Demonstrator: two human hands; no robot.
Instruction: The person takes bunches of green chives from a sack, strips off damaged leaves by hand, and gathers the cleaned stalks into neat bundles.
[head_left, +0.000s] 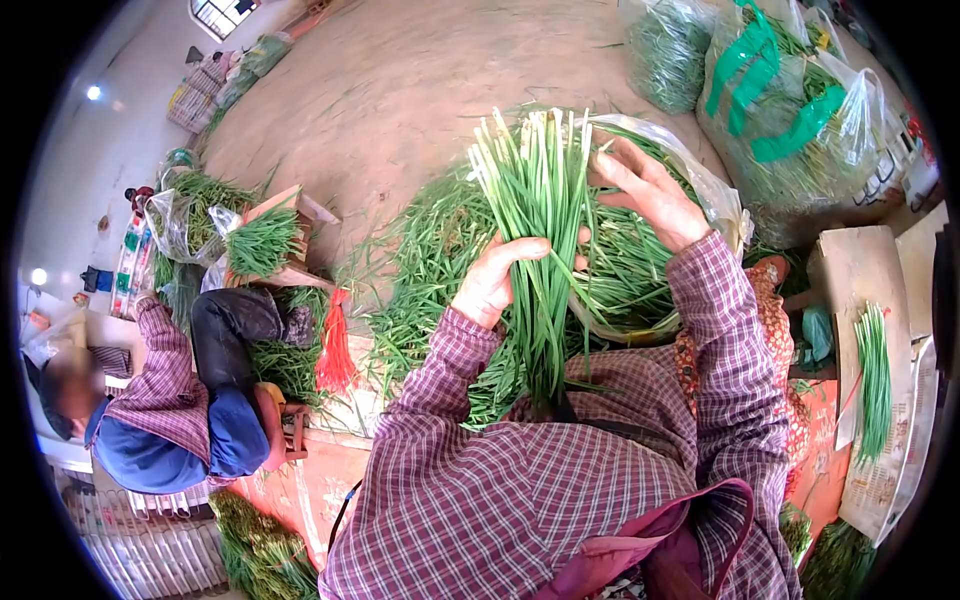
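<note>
My left hand [497,275] is wrapped round a bunch of long green stalks [545,225], its thumb lying across the front. The pale cut ends point up and away from me, and the green leaves hang down toward my lap. To the right of the pale ends is my right hand [645,190], its fingers bent near the bunch's edge; whether something small sits between them is too small to tell. Under and behind both hands lies a heap of loose green stalks [430,250], partly in an open clear plastic bag [725,200].
Filled clear bags [790,130], one with green straps, stand at the upper right. A small bunch [873,385] lies on a cardboard-topped surface [865,270] at right. At left a person [155,410] sits beside a wooden stand [290,270] with greens. Red ties [336,350] hang near the heap.
</note>
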